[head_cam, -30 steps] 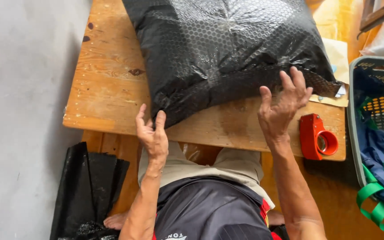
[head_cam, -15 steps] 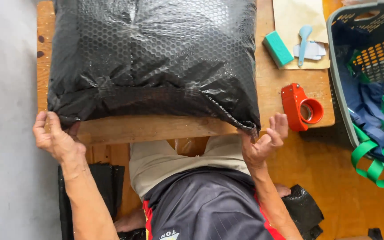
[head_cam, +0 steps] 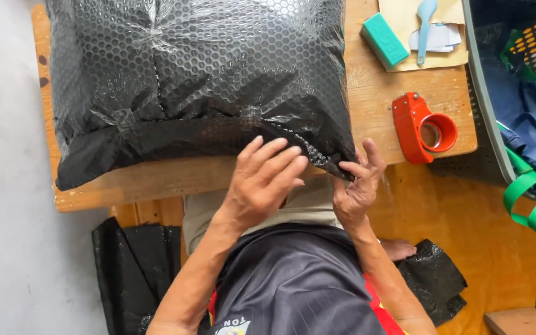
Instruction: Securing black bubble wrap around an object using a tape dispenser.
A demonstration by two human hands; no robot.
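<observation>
Left hand: the left hand (head_cam: 262, 183) lies low in the middle of the frame, fingers (head_cam: 274, 155) straight and slightly spread, their tips pressed flat on the lower edge of the black bubble-wrap parcel (head_cam: 200, 80); it grips nothing.
Right hand: the right hand (head_cam: 356, 186) sits just right of the left one, palm turned up, fingers curled; thumb and forefinger pinch the parcel's lower right corner.
Parcel: large, puffy and black, with a honeycomb bubble pattern, it fills the upper left and centre of the frame and lies flat on the wooden table (head_cam: 367, 118), its near edge almost at the table's rim.
Table right side: a red tape dispenser (head_cam: 422, 129) lies near the corner; above it, a teal block (head_cam: 386, 40) just beside a sheet of brown paper (head_cam: 451, 54) bearing a pale blue tool (head_cam: 425, 20).
Right edge: a grey plastic basket (head_cam: 485, 118) holds blue cloth with green straps (head_cam: 531, 198).
Floor: grey concrete at left, orange boards at right; black plastic sheets (head_cam: 134, 267) lie below the table.
</observation>
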